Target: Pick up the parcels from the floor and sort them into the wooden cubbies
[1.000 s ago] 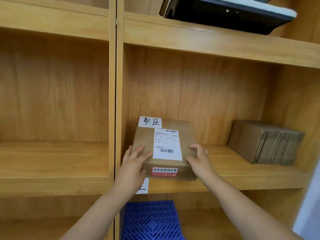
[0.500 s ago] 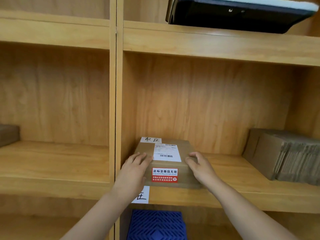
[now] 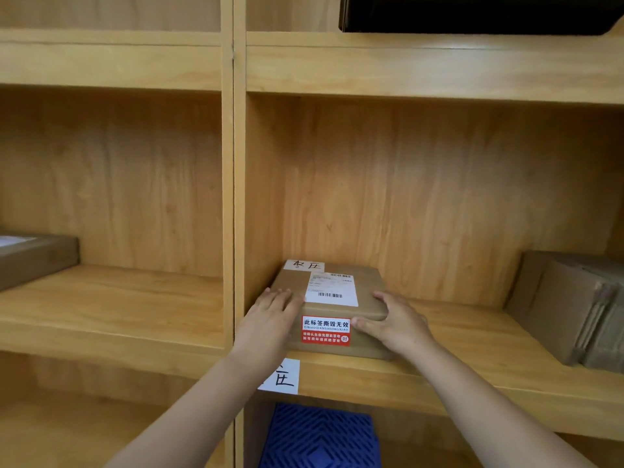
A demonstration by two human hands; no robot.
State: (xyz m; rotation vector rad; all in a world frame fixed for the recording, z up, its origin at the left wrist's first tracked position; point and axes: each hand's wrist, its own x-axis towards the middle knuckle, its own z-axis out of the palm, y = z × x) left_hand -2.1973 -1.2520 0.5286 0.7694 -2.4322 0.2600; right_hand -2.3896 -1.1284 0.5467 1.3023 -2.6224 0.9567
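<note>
A brown cardboard parcel (image 3: pixel 368 300) with a white shipping label, a handwritten white tag and a red sticker lies flat on the shelf (image 3: pixel 456 336) of the middle wooden cubby, close to its left wall. My left hand (image 3: pixel 270 324) grips the parcel's left front corner, fingers on top. On the parcel's right front corner sits my right hand (image 3: pixel 393 324), thumb against the front face. A white handwritten label (image 3: pixel 285 378) is stuck on the shelf's front edge just below the parcel.
A stack of flattened cardboard (image 3: pixel 570 305) lies at the right of the same cubby. Another brown box (image 3: pixel 33 258) lies in the left cubby. A blue slatted crate (image 3: pixel 320 437) stands in the cubby below. A black object (image 3: pixel 472 15) rests on the shelf above.
The parcel has gone from tilted above the shelf edge to lying flat on the shelf, pushed further in. Both hands went with it.
</note>
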